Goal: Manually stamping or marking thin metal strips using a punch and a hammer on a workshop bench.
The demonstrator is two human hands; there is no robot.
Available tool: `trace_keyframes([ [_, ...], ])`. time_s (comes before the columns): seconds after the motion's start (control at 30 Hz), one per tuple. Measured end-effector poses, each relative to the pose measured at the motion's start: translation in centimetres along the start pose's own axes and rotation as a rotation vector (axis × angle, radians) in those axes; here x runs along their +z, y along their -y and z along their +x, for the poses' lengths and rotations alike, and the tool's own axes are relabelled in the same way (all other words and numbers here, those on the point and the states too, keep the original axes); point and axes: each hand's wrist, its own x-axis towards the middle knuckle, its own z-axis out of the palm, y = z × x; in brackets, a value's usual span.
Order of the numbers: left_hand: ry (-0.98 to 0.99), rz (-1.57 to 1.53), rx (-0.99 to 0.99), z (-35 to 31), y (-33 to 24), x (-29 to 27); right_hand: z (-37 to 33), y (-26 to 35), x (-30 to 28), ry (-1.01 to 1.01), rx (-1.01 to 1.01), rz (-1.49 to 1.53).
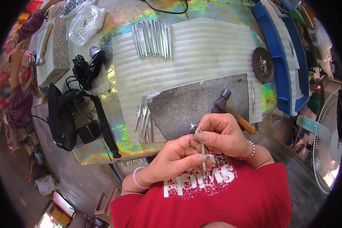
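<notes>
In front of my red shirt, my left hand (178, 159) and my right hand (222, 135) both grip one slim silvery metal piece (203, 150). The right thumb and fingers pinch its upper end, and the left thumb and fingers close around its lower part. Just beyond lies a grey stone slab (186, 100). A ball-peen hammer (231, 112) with a wooden handle rests on it, beside my right hand. Slim metal pieces form a loose pile (144, 123) left of the slab, and a neat row (152, 40) farther back. A single slim piece (253, 95) lies right of the slab.
White foam sheeting (201, 49) covers much of the table. At right are a brown dish (257, 57) of small metal parts, a blue tray (279, 68) and a fan (326, 140). Black straps and a bag (60, 121) lie left. Another person's hand (17, 53) is near a stone block (59, 49).
</notes>
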Motion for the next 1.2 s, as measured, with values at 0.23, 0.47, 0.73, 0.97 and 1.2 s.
trace_keyframes([
  [0.23, -0.005, -0.006, 0.012, 0.2, 0.5, 0.5, -0.7, -0.6, -0.5, 0.015, 0.050, 0.114],
  [0.47, -0.032, -0.013, -0.018, 0.3, 0.4, 0.8, -0.8, -0.8, -0.6, 0.018, 0.021, 0.100],
  [0.73, -0.064, 0.127, 0.159, 0.6, 1.2, 0.7, -0.6, -0.3, 0.1, -0.016, -0.043, 0.083],
  [0.97, -0.096, 0.118, 0.157, 0.2, 1.6, 0.5, -0.7, -0.7, 0.3, -0.017, -0.019, 0.075],
  [1.2, -0.076, 0.129, 0.187, -0.6, 1.7, 0.3, -0.8, -0.7, 1.3, -0.027, 0.012, 0.109],
])
